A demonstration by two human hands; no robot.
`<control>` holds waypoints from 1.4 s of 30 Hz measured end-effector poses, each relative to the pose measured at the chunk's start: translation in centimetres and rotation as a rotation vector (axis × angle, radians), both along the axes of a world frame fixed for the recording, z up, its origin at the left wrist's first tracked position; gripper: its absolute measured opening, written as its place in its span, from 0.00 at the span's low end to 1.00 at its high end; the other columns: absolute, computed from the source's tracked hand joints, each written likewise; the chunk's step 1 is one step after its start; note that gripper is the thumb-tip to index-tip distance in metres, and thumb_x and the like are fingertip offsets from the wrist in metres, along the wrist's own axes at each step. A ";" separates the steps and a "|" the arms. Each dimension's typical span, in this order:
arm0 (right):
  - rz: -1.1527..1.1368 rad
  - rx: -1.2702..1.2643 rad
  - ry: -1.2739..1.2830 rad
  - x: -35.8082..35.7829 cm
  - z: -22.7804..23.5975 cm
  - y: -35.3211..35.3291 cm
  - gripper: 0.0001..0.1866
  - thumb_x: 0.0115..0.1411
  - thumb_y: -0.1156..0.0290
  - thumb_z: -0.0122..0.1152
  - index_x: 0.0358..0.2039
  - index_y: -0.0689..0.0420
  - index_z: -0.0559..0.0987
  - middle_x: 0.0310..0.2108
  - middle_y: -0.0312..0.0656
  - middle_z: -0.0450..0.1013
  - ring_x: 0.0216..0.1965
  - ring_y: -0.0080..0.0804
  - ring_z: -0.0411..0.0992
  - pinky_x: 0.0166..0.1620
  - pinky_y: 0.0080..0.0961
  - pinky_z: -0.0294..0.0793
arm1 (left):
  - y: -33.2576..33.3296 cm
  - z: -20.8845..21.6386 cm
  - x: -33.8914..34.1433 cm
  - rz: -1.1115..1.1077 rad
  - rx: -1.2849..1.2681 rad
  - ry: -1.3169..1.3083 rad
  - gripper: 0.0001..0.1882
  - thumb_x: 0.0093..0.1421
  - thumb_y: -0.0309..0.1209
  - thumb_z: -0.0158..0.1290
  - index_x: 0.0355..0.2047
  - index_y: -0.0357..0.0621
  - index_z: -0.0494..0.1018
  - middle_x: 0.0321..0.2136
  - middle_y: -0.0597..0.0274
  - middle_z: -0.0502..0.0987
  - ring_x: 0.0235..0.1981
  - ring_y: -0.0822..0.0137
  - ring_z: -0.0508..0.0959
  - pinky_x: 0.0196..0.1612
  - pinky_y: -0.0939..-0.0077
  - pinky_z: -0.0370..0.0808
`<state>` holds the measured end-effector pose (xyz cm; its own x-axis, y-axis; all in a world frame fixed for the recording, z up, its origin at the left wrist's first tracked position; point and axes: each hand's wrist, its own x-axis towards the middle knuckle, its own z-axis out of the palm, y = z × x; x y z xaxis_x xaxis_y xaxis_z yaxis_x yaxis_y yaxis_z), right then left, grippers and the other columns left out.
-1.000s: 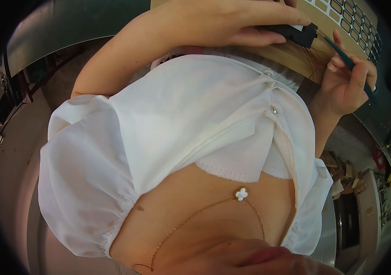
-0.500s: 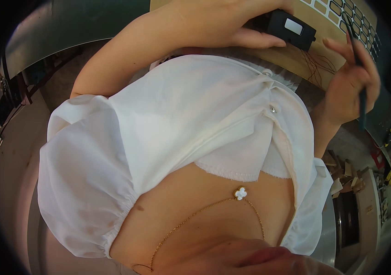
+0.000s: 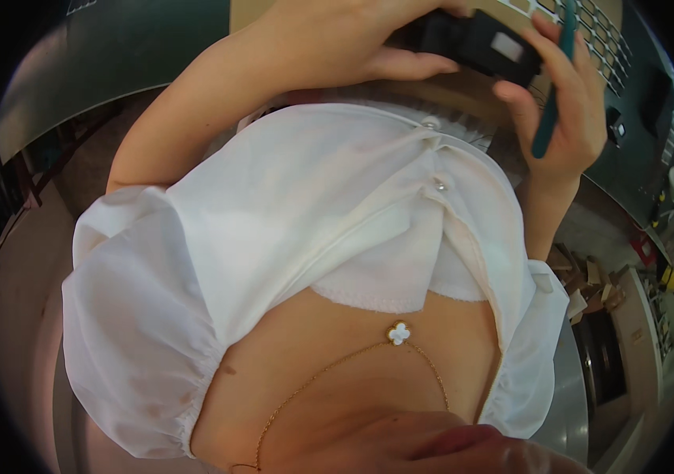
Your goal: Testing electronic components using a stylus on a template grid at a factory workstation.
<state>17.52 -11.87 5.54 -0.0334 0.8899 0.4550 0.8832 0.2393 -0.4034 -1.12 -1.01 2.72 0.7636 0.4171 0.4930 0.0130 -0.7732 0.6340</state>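
Note:
A black box-shaped device [image 3: 475,49] with a pale rectangular patch on its face is held over the brown board at the top of the view. My left hand [image 3: 388,39] is closed on its left end, thumb along the lower edge. At its right end is my right hand [image 3: 564,107], with thumb and fingertips around the corner; contact looks likely but is blurred. A slim teal tool, which looks like tweezers [image 3: 547,122], lies tucked between the right hand's fingers. Its far tip runs out of the picture.
Beyond the right hand lies a white-framed grid sheet [image 3: 607,47] on the brown board [image 3: 254,12]. Dark green table surface [image 3: 139,47] stretches left. A small black part [image 3: 615,126] sits on the table to the right. Cardboard boxes [image 3: 590,276] stand lower right.
My right hand has come in from the right to the device's end, tweezers still in its fingers. Left hand and device have shifted slightly left. The red wires below the device no longer show.

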 end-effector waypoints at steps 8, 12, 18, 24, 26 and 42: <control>-0.624 0.703 -0.274 11.7 5.3 -9.5 0.15 0.58 0.62 0.48 0.34 0.64 0.70 0.24 0.46 0.72 0.26 0.30 0.73 0.32 0.18 0.72 | -0.1 0.2 -0.5 -0.006 -0.095 0.102 0.16 0.40 0.30 0.58 0.31 0.41 0.68 0.27 0.60 0.69 0.27 0.64 0.68 0.34 0.78 0.66; -0.763 0.695 -0.267 14.0 5.3 -12.8 0.15 0.58 0.62 0.50 0.35 0.63 0.70 0.26 0.45 0.72 0.26 0.30 0.73 0.32 0.19 0.72 | 0.1 0.0 -0.7 0.011 -0.093 0.161 0.16 0.40 0.29 0.58 0.31 0.41 0.68 0.27 0.60 0.69 0.27 0.65 0.68 0.34 0.79 0.66; -0.560 -0.108 -0.302 16.0 -0.8 -12.0 0.15 0.54 0.65 0.55 0.42 0.57 0.73 0.39 0.39 0.72 0.39 0.32 0.69 0.43 0.23 0.66 | 1.2 -1.4 0.2 -0.056 -0.123 0.125 0.16 0.42 0.31 0.57 0.32 0.40 0.68 0.29 0.58 0.69 0.29 0.63 0.69 0.35 0.77 0.66; -0.452 -0.086 -0.180 15.7 -2.0 -10.0 0.19 0.57 0.60 0.50 0.43 0.60 0.71 0.42 0.41 0.70 0.43 0.32 0.68 0.46 0.22 0.64 | 1.8 -1.4 0.1 -0.152 -0.112 0.063 0.17 0.47 0.35 0.54 0.35 0.39 0.67 0.31 0.55 0.70 0.32 0.60 0.70 0.38 0.74 0.67; -0.405 0.133 0.072 15.1 -1.8 -8.5 0.28 0.59 0.50 0.42 0.45 0.65 0.68 0.42 0.47 0.69 0.43 0.37 0.68 0.48 0.27 0.65 | 1.8 -1.2 0.0 -0.169 -0.091 0.050 0.18 0.48 0.37 0.54 0.36 0.39 0.67 0.32 0.53 0.70 0.33 0.59 0.71 0.38 0.73 0.68; 0.119 -0.392 1.184 1.2 -0.2 7.6 0.08 0.55 0.77 0.47 0.34 0.66 0.71 0.21 0.45 0.71 0.19 0.25 0.67 0.25 0.12 0.66 | 0.9 -3.7 2.0 0.078 0.348 0.008 0.25 0.44 0.38 0.57 0.43 0.48 0.65 0.43 0.61 0.68 0.44 0.61 0.69 0.47 0.74 0.65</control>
